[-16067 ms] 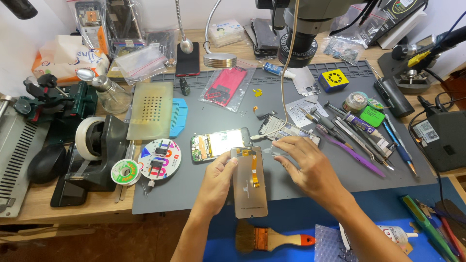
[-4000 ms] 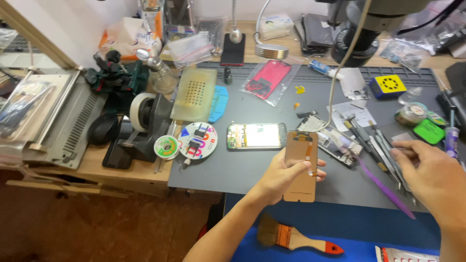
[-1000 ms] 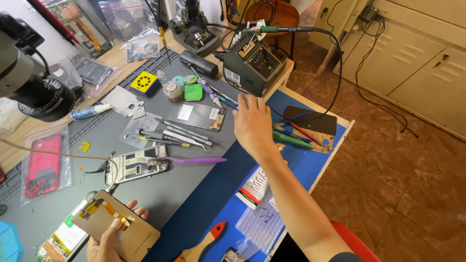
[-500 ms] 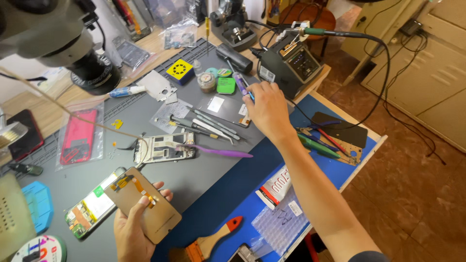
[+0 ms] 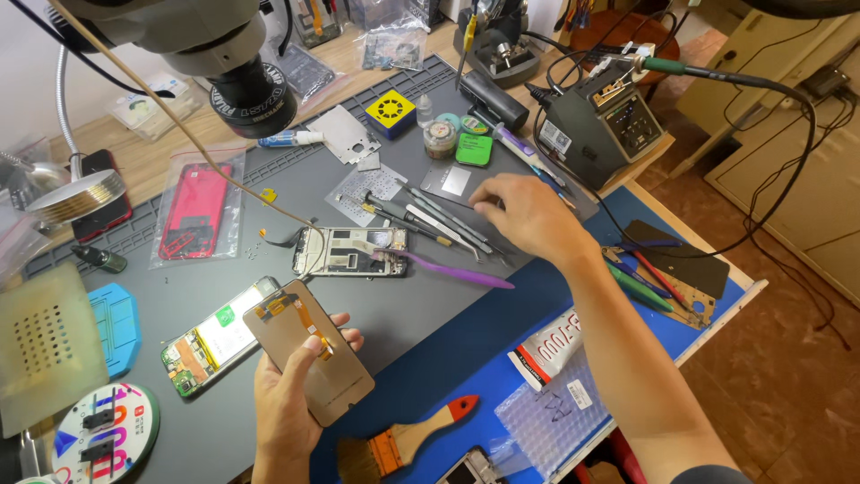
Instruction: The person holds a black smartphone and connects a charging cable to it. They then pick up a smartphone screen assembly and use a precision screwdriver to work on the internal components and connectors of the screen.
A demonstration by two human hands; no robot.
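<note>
— Copper-brown back of a phone screen panel (image 5: 309, 352), with an orange flex ribbon on it, sits in the left hand (image 5: 291, 403): thumb across the face, fingers curled round the far edge, held up clear of the grey mat (image 5: 188, 305).

— And the right hand (image 5: 528, 218)?

— Palm down over the row of metal tweezers and picks (image 5: 430, 220), fingertips lowered among them. I cannot tell whether they have closed on one; the knuckles hide it.

— What might go wrong, as you judge it?

— The head camera looks right, so the panel is held without much watching. A one-handed pinch could let it tip or flex, and the ribbon might crease under the thumb. The opened phone frame (image 5: 349, 251) and the purple spudger (image 5: 457, 272) lie just beside the reaching hand; a careless sweep could knock them. The soldering station (image 5: 605, 134) stands near, its cable trailing past the wrist.
</note>
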